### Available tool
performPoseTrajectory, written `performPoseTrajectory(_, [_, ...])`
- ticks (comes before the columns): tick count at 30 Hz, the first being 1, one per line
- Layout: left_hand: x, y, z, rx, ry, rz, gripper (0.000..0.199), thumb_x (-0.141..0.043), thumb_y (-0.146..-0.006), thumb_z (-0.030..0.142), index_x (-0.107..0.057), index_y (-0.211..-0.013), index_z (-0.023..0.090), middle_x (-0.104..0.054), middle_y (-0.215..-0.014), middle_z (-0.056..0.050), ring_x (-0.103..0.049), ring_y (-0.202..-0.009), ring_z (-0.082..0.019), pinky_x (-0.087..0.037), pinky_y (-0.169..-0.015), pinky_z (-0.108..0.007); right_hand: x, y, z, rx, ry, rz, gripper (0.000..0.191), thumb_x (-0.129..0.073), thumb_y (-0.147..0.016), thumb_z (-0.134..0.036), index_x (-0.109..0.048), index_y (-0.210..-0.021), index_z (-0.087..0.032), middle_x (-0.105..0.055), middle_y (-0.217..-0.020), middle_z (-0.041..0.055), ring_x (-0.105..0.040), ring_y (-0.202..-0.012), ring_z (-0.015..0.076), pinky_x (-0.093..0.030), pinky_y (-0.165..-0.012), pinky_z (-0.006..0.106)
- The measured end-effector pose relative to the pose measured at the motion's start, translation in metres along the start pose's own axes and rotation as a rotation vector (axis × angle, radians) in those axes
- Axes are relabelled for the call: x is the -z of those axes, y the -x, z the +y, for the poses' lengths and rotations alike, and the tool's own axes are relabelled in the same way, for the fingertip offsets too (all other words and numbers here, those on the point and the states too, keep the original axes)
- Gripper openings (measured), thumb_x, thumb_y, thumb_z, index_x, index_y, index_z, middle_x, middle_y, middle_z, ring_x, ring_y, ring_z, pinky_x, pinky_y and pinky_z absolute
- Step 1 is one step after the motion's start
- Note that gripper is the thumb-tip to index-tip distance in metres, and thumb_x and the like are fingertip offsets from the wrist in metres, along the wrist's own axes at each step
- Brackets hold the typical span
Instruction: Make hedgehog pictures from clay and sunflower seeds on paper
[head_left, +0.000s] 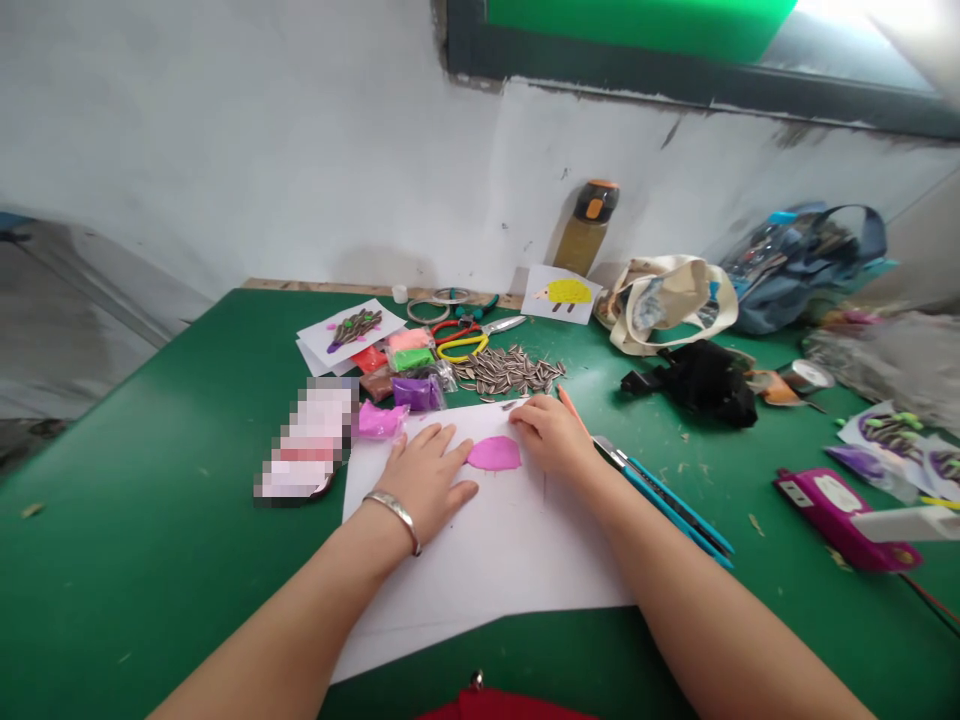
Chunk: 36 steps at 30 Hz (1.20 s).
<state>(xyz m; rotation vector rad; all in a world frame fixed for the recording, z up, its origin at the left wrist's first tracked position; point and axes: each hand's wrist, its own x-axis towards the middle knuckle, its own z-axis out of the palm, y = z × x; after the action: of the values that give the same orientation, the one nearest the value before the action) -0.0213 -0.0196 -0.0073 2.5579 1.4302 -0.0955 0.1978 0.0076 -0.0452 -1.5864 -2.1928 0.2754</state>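
A flat pink oval of modelling clay (495,454) lies on a sheet of white paper (480,560), with faint pencil marks under it. My left hand (426,478), a silver bangle at its wrist, rests on the paper with fingers spread, the fingertips beside the oval's left edge. At the oval's upper right, my right hand (551,432) has its fingers bent together; whatever they hold, if anything, is hidden. A small dark piece shows by those fingertips at the paper's top edge. Just beyond lies a pile of striped sunflower seeds (514,370).
Clay packets (417,392), scissors (463,347) and a phone (307,440) lie left and behind. A hedgehog picture (564,294) leans by a bottle (589,230). Blue-handled cutters (667,500) lie right of the paper, a magenta glue gun or similar device (840,515) farther right.
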Motion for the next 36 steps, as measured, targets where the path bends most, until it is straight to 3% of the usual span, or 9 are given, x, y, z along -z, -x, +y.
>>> performPoseTrajectory(6, [0.001,0.002,-0.001,-0.011,0.042,0.010,0.047,-0.053,-0.086,0.035,-0.050,-0.130,0.021,-0.046,-0.139,-0.013,-0.037,-0.129,-0.033,-0.030,-0.103,-0.058,0.009,-0.009,-0.012,-0.110,-0.053,-0.044,0.031,-0.042,-0.086,-0.013,-0.070,-0.095,-0.022,-0.068,-0.099,0.0048,-0.060,-0.094,0.0178,-0.040,-0.084,0.030])
performPoseTrajectory(10, [0.005,0.001,-0.002,-0.036,0.090,0.020,0.040,-0.052,-0.086,0.036,-0.053,-0.123,0.022,-0.056,-0.121,-0.010,-0.045,-0.116,-0.031,-0.038,-0.095,-0.050,0.014,-0.034,-0.037,-0.070,-0.145,-0.086,0.028,-0.045,-0.084,-0.016,-0.072,-0.091,-0.022,-0.071,-0.098,0.0033,-0.061,-0.092,0.0177,-0.041,-0.080,0.026])
performPoseTrajectory(14, [0.008,0.000,-0.002,-0.047,0.113,0.030,0.028,-0.051,-0.086,0.035,-0.060,-0.110,0.021,-0.059,-0.107,-0.009,-0.049,-0.107,-0.030,-0.040,-0.089,-0.045,0.002,-0.062,-0.054,-0.061,-0.212,-0.085,0.027,-0.047,-0.080,-0.015,-0.072,-0.083,-0.023,-0.072,-0.089,0.0002,-0.061,-0.082,0.0163,-0.041,-0.072,0.024])
performPoseTrajectory(18, [0.006,-0.001,-0.003,-0.057,0.129,0.048,0.025,-0.053,-0.086,0.034,-0.062,-0.104,0.021,-0.058,-0.108,-0.009,-0.048,-0.107,-0.029,-0.040,-0.088,-0.044,-0.017,-0.078,-0.061,-0.084,-0.246,-0.082,0.020,-0.051,-0.078,-0.020,-0.071,-0.073,-0.021,-0.070,-0.076,-0.0010,-0.058,-0.072,0.0142,-0.038,-0.064,0.023])
performPoseTrajectory(24, [0.005,0.001,-0.004,-0.054,0.135,0.062,0.025,-0.056,-0.084,0.034,-0.063,-0.103,0.020,-0.058,-0.109,-0.009,-0.047,-0.108,-0.030,-0.040,-0.090,-0.045,-0.030,-0.085,-0.067,-0.151,-0.277,-0.061,0.018,-0.055,-0.077,-0.029,-0.069,-0.071,-0.020,-0.069,-0.072,-0.0009,-0.057,-0.068,0.0132,-0.037,-0.062,0.023])
performPoseTrajectory(31, [0.005,0.002,-0.004,-0.064,0.143,0.073,0.023,-0.057,-0.085,0.034,-0.063,-0.103,0.020,-0.060,-0.106,-0.008,-0.049,-0.106,-0.029,-0.041,-0.089,-0.046,-0.033,-0.085,-0.071,-0.158,-0.238,-0.050,0.017,-0.053,-0.074,-0.022,-0.065,-0.063,-0.020,-0.065,-0.065,-0.0007,-0.053,-0.063,0.0137,-0.034,-0.060,0.024])
performPoseTrajectory(36, [0.006,0.001,-0.004,-0.080,0.149,0.081,0.020,-0.053,-0.088,0.033,-0.063,-0.095,0.018,-0.062,-0.099,-0.008,-0.053,-0.100,-0.027,-0.043,-0.087,-0.042,-0.027,-0.085,-0.064,-0.151,-0.200,-0.024,0.019,-0.047,-0.078,-0.020,-0.064,-0.068,-0.021,-0.067,-0.073,-0.0003,-0.056,-0.069,0.0140,-0.036,-0.063,0.023])
